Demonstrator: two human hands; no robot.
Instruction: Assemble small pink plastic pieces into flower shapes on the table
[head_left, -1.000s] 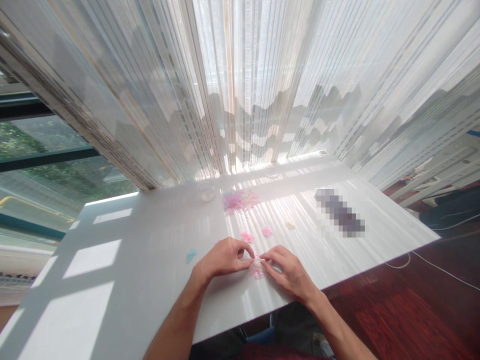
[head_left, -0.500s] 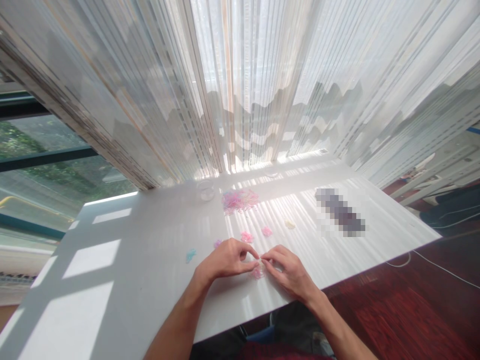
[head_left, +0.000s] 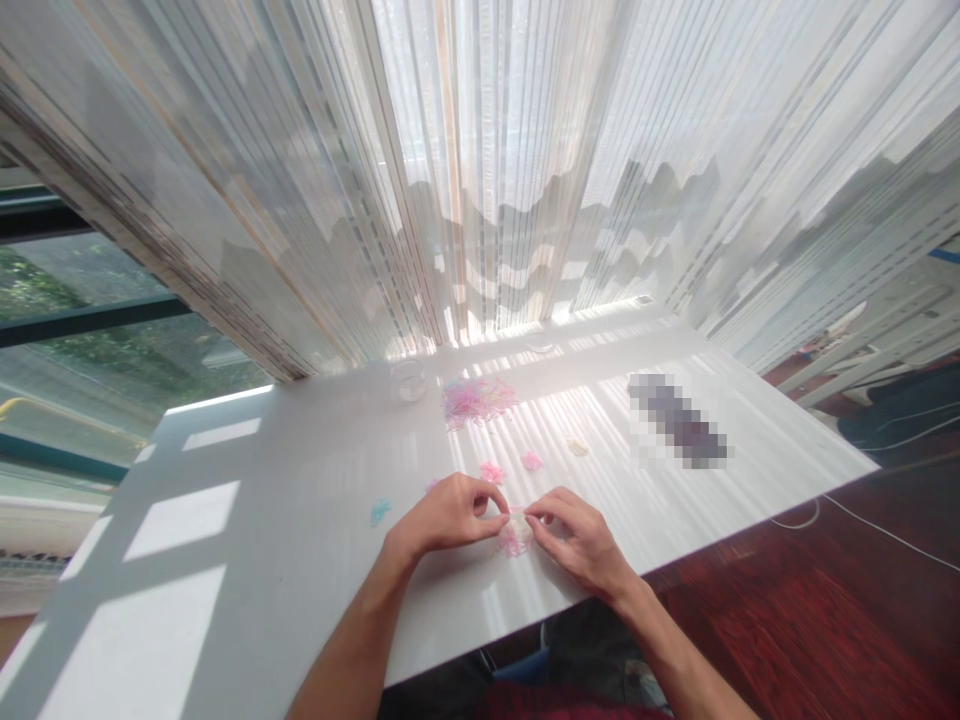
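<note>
Over the near part of the white table (head_left: 315, 560), my left hand (head_left: 461, 515) has its thumb and forefinger pinched together. Facing it, my right hand (head_left: 574, 530) is pinched too, its fingertips a short gap from the left ones. A thin pink strand seems to run between the fingertips, but it is too small to make out surely. Just below them lies a small pile of pink and pale loops (head_left: 514, 541). Beyond my hands are a bright pink pile (head_left: 492, 472), a lighter pink one (head_left: 532, 460) and a cream one (head_left: 577, 447).
A large mixed pink and purple pile (head_left: 478, 402) lies farther back, beside a clear round container (head_left: 409, 381). A blue pile (head_left: 380, 511) is at the left, with a purple bit partly behind my left hand. A pixelated dark object (head_left: 679, 420) lies right; striped curtains hang behind.
My hands have moved slightly apart at the fingertips, and more of the pile under them shows. The view has shifted a little.
</note>
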